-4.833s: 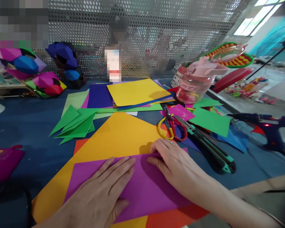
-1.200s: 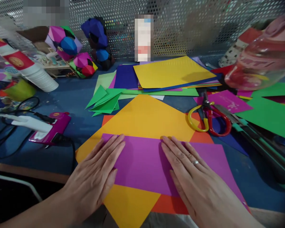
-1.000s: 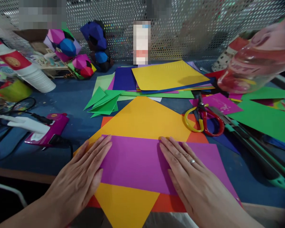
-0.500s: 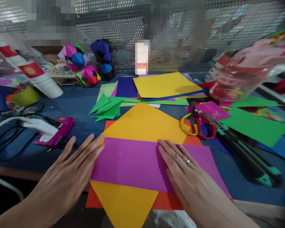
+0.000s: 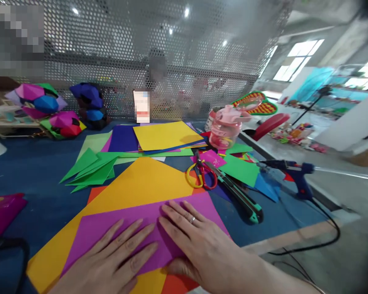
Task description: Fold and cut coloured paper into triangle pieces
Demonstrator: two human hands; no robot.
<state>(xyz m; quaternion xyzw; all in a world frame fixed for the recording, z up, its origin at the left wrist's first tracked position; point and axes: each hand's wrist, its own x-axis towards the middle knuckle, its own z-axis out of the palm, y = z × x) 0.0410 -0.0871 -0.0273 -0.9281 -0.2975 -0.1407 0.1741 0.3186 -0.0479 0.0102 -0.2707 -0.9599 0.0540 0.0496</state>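
A purple sheet of paper (image 5: 110,222) lies across a larger golden-yellow sheet (image 5: 141,179), with an orange sheet (image 5: 93,194) showing beneath. On the purple sheet's lower left, my left hand (image 5: 119,255) rests flat, fingers stretched out. My right hand (image 5: 191,234), with a ring on one finger, lies flat on the same sheet just to the right, fingers extended and thumb near its lower edge. Neither hand grips anything. Scissors (image 5: 201,173) with a yellow and a red handle lie at the orange sheet's right corner, beside a black and green utility knife (image 5: 241,196).
Behind are folded green papers (image 5: 93,167) and a stack topped by a yellow sheet (image 5: 167,136). A pink jar (image 5: 223,130) and a blue glue gun (image 5: 297,173) stand or lie at right. A magenta power strip (image 5: 6,212) sits left; paper polyhedra (image 5: 87,102) stand at the back left.
The view has swung right, bringing the glue gun into sight. My left hand has moved from the purple sheet's left edge onto it, closer to my right hand. The yellow sheet extends further left.
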